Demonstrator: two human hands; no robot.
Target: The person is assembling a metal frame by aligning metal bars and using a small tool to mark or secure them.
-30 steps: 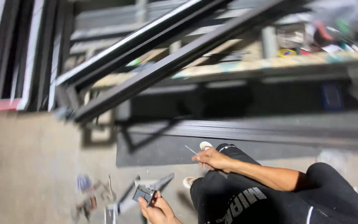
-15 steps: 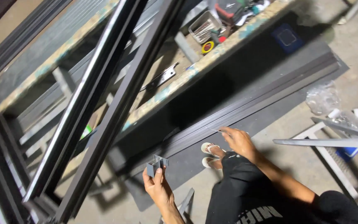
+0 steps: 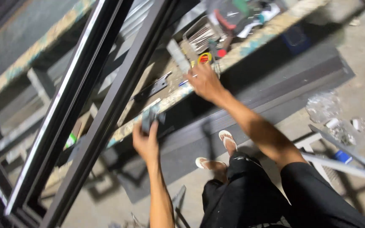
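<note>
My left hand [image 3: 145, 143] is raised toward the edge of the workbench [image 3: 250, 40] and grips a small dark metal fitting [image 3: 151, 117]. My right hand [image 3: 204, 81] reaches onto the bench top, fingers spread over small loose parts beside a yellow and red tape measure [image 3: 205, 58]; whether it holds anything is blurred. A dark metal bracket [image 3: 152, 88] lies on the bench between my hands. A long dark aluminium frame [image 3: 106, 105] leans across the bench at the left.
A box of stacked metal pieces [image 3: 201, 36] and hand tools sit on the bench. Dark profiles [image 3: 275, 90] lie on the floor under it. A light metal frame [image 3: 339, 156] and crumpled plastic [image 3: 322, 105] lie at the right.
I have risen from the floor toward the bench. My left hand lifted the fitting up to the bench edge and my right hand went from my knee onto the bench top.
</note>
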